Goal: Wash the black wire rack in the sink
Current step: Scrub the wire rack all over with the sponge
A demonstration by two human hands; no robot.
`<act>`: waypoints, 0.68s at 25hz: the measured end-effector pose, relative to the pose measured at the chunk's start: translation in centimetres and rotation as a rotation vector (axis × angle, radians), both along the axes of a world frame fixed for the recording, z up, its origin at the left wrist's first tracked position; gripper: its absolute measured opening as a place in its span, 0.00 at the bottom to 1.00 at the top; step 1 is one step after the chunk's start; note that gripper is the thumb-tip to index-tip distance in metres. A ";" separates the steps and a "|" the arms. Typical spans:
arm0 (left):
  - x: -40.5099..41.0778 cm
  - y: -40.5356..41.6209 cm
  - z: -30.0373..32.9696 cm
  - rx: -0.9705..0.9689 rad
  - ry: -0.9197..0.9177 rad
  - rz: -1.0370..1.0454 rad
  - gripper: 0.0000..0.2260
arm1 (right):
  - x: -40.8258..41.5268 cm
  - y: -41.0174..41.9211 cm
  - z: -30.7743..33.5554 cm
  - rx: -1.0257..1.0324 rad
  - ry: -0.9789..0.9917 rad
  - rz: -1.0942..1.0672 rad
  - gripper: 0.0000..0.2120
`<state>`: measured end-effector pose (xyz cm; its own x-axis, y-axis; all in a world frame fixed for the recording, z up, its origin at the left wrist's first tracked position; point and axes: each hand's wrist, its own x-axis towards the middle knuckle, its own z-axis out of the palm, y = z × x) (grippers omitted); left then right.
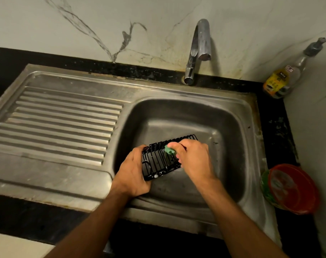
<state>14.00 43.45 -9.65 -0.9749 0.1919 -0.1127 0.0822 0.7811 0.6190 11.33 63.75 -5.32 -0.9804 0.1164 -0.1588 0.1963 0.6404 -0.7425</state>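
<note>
A: Forearms enter from below. Left hand [132, 174] grips the rack [159, 159] by its near-left end, held tilted over the sink [238, 116] basin. Right hand [193, 159] pinches a green scrubber [169, 149] against the wires.

B: Advice: work along each wire, turn the rack to reach its underside, keep the left grip firm. Tap [200, 51] shows no flow; rinsing looks not yet done.

A: Surface: black, steel drainboard [56, 116] left. 1 bottle [285, 75] in the far-right corner, 1 red tub [292, 189] near right. Marble wall behind.
</note>
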 end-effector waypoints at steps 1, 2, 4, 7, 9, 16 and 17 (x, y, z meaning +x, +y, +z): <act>0.0 0.0 0.0 0.001 0.004 0.000 0.40 | -0.5 0.0 -0.1 0.116 0.040 0.024 0.27; 0.0 0.0 0.0 0.004 0.010 0.002 0.40 | -0.9 -0.1 -0.2 0.217 0.106 0.044 0.30; 0.0 0.1 0.0 0.008 0.024 0.003 0.40 | -1.5 -0.5 -0.3 0.279 0.245 0.073 0.27; 0.0 0.2 0.3 0.012 0.010 0.006 0.41 | -1.1 -0.9 -0.7 0.109 0.282 0.074 0.20; 0.1 0.1 0.3 0.017 0.011 0.003 0.41 | -0.1 -0.9 -0.9 0.075 0.279 0.032 0.22; 0.0 0.1 0.0 0.016 0.012 0.017 0.41 | -0.7 -0.5 0.4 -0.348 -0.084 -0.067 0.11; 0.0 0.0 0.0 0.016 0.012 0.018 0.41 | -0.9 -0.6 0.5 -0.476 -0.086 -0.093 0.11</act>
